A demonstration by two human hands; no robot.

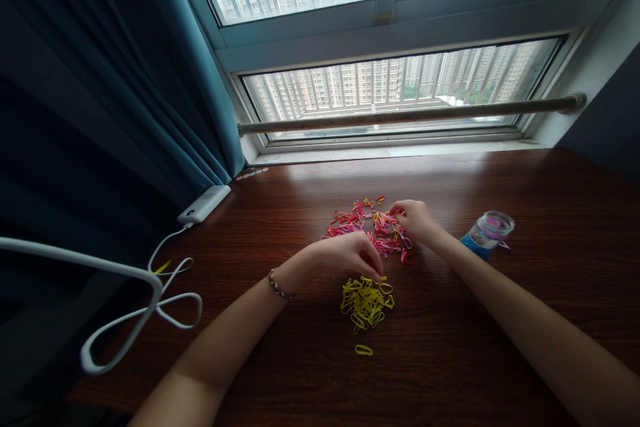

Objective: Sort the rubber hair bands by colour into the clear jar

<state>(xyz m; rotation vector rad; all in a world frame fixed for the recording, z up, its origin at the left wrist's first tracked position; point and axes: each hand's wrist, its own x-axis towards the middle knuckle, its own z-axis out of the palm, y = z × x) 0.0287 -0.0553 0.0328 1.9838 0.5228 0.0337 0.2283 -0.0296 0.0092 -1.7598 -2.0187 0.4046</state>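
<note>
My left hand [356,255], with a braided bracelet [280,285] on its wrist, hovers at the upper edge of a pile of yellow rubber bands [367,304]. Its fingers are pinched, and a bit of yellow band shows at the tips. One loose yellow band [364,350] lies nearer to me. Farther back, my right hand [414,219] reaches into a spread of red and pink rubber bands [385,227] with a few yellow ones among them. Those fingertips are drawn together at the bands; what they hold is too small to make out.
An open clear jar [487,233] with a blue label stands tilted-looking right of my right forearm, pink bands inside. At left lie a white power strip [205,204] and a looped white cable [150,293]. Behind the brown table [300,187] are a blue curtain [165,67] and a window.
</note>
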